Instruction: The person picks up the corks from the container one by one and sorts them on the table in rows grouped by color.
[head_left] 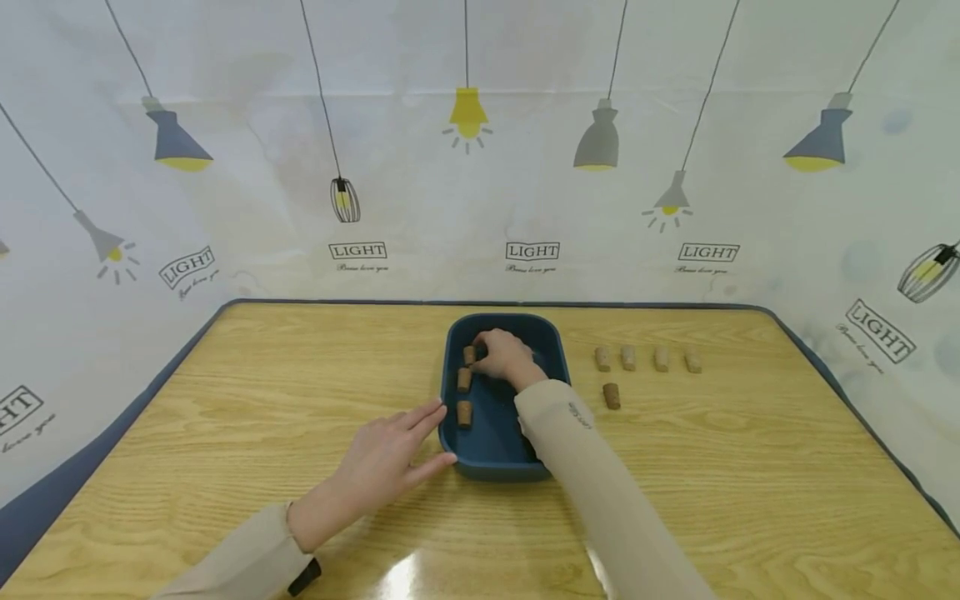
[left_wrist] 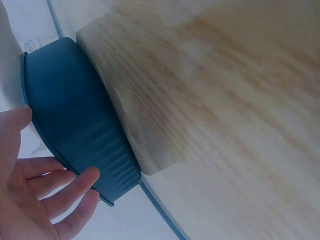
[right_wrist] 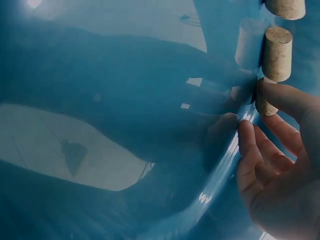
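A dark blue tray (head_left: 495, 475) holds three corks in a column along its left side. My right hand (head_left: 504, 354) reaches inside and pinches the farthest cork (head_left: 469, 355) between thumb and finger. That cork (right_wrist: 265, 104) also shows between the fingertips in the right wrist view, beside the middle cork (right_wrist: 277, 54). The nearest cork (head_left: 465, 414) stands by the tray's left wall. Against the left rim, my left hand (head_left: 382, 458) rests with straight fingers; in the left wrist view the hand (left_wrist: 47, 195) touches the rim, fingers spread and slightly bent.
Right of the tray, four pale corks (head_left: 628, 358) stand in a row on the wooden table (head_left: 300, 367), with a darker cork (head_left: 611, 396) nearer me. A wall covering printed with lamps (head_left: 420, 200) surrounds the table at the back and sides.
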